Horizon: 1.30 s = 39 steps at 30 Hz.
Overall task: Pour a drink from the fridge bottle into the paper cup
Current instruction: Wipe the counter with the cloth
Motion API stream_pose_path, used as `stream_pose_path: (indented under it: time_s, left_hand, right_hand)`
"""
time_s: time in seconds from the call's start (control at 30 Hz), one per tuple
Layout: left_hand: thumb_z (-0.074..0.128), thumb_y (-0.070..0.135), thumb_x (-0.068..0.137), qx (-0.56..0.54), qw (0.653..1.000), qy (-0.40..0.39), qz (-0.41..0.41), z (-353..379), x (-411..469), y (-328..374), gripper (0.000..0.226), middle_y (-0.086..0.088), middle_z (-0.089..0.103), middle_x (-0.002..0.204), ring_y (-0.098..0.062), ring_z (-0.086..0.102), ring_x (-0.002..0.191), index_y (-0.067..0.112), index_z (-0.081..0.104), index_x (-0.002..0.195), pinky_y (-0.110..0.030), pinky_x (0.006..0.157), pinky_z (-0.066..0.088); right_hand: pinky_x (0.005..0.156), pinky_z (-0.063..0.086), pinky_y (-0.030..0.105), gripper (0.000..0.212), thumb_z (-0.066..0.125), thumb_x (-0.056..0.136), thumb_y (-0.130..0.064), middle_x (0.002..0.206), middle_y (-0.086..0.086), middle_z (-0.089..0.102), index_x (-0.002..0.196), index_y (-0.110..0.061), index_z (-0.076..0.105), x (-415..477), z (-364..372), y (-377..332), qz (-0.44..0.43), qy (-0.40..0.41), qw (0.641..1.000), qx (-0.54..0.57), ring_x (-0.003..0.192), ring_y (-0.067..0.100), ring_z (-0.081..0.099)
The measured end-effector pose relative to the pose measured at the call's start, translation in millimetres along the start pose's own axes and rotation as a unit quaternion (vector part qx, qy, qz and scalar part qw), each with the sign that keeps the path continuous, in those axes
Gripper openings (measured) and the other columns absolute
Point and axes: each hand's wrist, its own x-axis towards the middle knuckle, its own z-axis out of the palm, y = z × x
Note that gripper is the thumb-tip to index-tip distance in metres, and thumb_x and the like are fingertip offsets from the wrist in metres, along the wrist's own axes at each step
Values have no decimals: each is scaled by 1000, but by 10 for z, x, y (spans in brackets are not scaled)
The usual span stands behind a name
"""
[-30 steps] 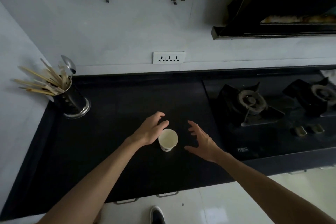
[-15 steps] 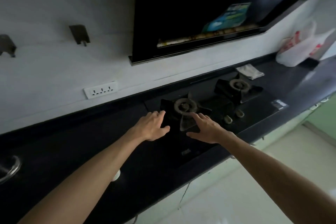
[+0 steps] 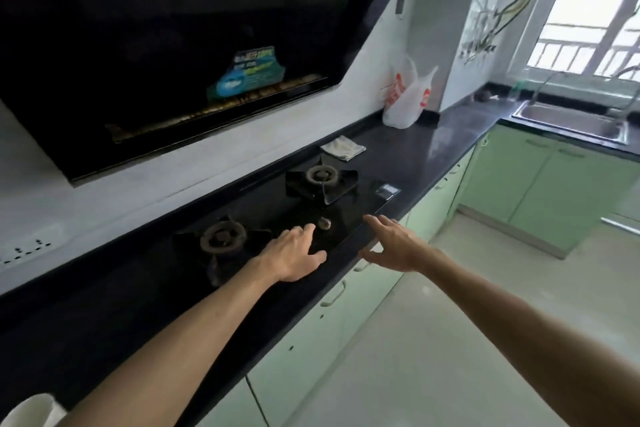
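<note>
The white paper cup (image 3: 29,411) stands on the black counter at the bottom left corner, partly cut off by the frame edge and by my left forearm. My left hand (image 3: 296,255) is stretched out over the front of the gas hob with relaxed fingers and holds nothing. My right hand (image 3: 393,244) hovers beside it over the counter's front edge, fingers spread, also empty. No bottle and no fridge are in view.
A two-burner gas hob (image 3: 277,215) is set in the black counter (image 3: 443,135) under a black range hood (image 3: 173,45). Farther along lie a folded cloth (image 3: 343,148) and a plastic bag (image 3: 407,97). A steel sink (image 3: 571,120) sits at the right. Green cabinets (image 3: 540,184) line the floor.
My view has swung right, away from the cup, along the counter toward the sink. Both empty hands left the cup and now reach out over the hob.
</note>
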Motion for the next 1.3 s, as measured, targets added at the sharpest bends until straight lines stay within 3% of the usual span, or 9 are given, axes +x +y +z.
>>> stream_pose_path:
  time_s: [0.17,0.4,0.73,0.93,1.3]
  left_hand:
    - [47,49,95,2,1000,-4,28,114,300,690,71,-13,42,149,-29,41,137,13,25,153,-46,109,39]
    - [45,47,96,47,993,-24,106,327,623,1647,64,-16,47,141,-32,45,131,8,32,146,-46,105,41]
    - [45,47,96,94,969,-59,219,636,1402,2737,67,-14,42,147,-31,41,135,10,28,149,-47,106,40]
    - [44,50,96,117,953,-73,270,767,2145,3285,74,-15,37,153,-30,38,139,11,21,154,-48,111,37]
    - [42,54,96,166,930,-59,322,730,3377,4045,76,-15,39,152,-31,42,136,12,17,155,-46,108,39]
  right_hand:
    - [96,48,48,83,57,92,-54,139,14,47,153,-14,18,-501,-220,690,48,9,999,-10,123,33,48]
    - [103,44,48,92,63,89,-53,145,15,41,155,-14,12,-1150,-405,1431,144,13,989,19,132,35,41]
    - [103,43,49,96,69,85,-51,143,15,42,154,-13,14,-1719,-447,2438,263,28,964,41,132,35,40]
    - [102,44,45,96,70,84,-51,141,16,43,154,-15,15,-1665,-559,3172,329,31,943,46,130,35,42]
    - [110,38,45,98,69,85,-50,150,16,35,156,-15,11,-1057,-791,4179,365,30,928,63,136,35,37]
